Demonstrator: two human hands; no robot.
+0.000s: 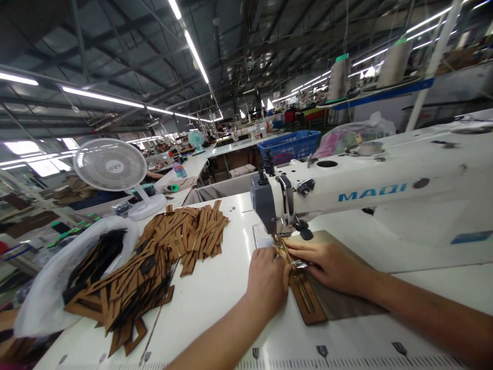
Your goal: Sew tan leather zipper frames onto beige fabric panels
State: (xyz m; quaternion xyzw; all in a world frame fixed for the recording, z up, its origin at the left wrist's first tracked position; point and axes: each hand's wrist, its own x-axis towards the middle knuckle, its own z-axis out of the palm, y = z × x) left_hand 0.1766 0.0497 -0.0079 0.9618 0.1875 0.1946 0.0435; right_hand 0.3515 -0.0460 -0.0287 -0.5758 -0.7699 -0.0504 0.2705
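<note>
Two hands at work at the head of a white sewing machine (385,190) marked MAQI, on a white table (215,293). The left hand (267,280) lies knuckles up, fingers drawn together and curled down at the left edge of a brown strip (306,303). The fingertips are hidden under the hand, so I cannot tell whether they pinch the strip or only press on it. The right hand (327,264) lies flat, fingers pressed together and pointing left, fingertips touching the strip just below the presser foot (283,236). The strip is narrow, tan, with a metallic line down its middle. Its far end sits under the presser foot, between the two hands, and its near end runs toward the person. It lies on a grey-brown panel (342,306), which is under the right hand and wrist. A heap of similar brown strips (173,239) lies well to the left on the table, spilling toward the near edge. A clear plastic bag (50,288) with dark pieces inside sits just beside the heap, at the table's left end. A white desk fan (110,164) stands behind the heap. A blue basket (290,144) stands farther back, beyond the machine head. Ruler markings (346,362) run along the table's near edge.
</note>
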